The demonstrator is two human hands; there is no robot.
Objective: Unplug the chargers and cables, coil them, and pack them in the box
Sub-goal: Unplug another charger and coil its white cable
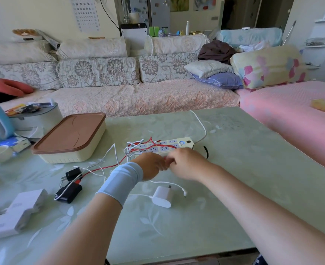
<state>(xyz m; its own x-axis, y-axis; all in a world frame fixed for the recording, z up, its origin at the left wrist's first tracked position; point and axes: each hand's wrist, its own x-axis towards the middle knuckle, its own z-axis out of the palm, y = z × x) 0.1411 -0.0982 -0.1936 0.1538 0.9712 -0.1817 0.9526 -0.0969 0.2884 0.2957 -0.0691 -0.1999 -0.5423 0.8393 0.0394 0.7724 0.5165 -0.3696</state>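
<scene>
- Left hand (150, 166), pale blue wristband (121, 180) on the wrist, and right hand (187, 163) meeting knuckle to knuckle at near edge of power strip (165, 147), mid-worktop (244, 169); likely freeing a cable or starting a coil.
- Fingertips tucked under both hands and blurred. Sliver of red between them, so probably red cable (104, 168), but cannot tell what either holds.
- Red and white cables tangled over the strip's sockets, trailing toward left edge to two black chargers (69, 193).
- White charger (162, 196) unplugged, lying just nearer than the hands.
- Box (62, 157) toward far-left corner, brown lid (70, 132) on; needs opening before packing.
- White blocks (18, 213) at near-left corner, unidentifiable.
</scene>
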